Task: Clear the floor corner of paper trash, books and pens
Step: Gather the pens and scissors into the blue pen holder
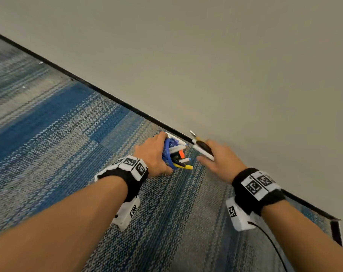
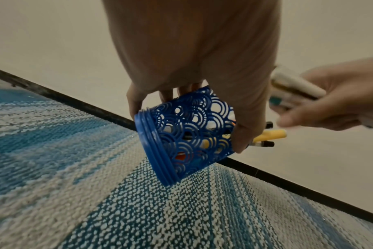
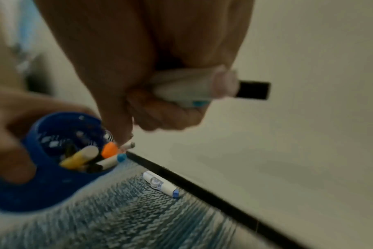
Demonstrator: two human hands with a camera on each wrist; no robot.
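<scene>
Here, the carpet (image 1: 68, 146) fills the head view from six to nine o'clock. Near centre, the left hand (image 1: 154, 154) wraps the tilted blue pen cup (image 2: 185, 134): light, stiff lattice, best gripped round its wall. At three o'clock of it, the right hand (image 1: 223, 163) clamps several pens (image 1: 203, 149). One white pen (image 3: 161, 184) lies beside the baseboard (image 3: 202, 190): smooth, probably apt to roll, so pinch mid-barrel.

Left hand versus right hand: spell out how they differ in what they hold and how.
The left hand wraps round a blue pen holder, tipped on its side with pens sticking out; the right hand grips only a loose bundle of pens. The left hand sits over the carpet, the right hand nearer the wall. Both wear tagged wristbands.
</scene>
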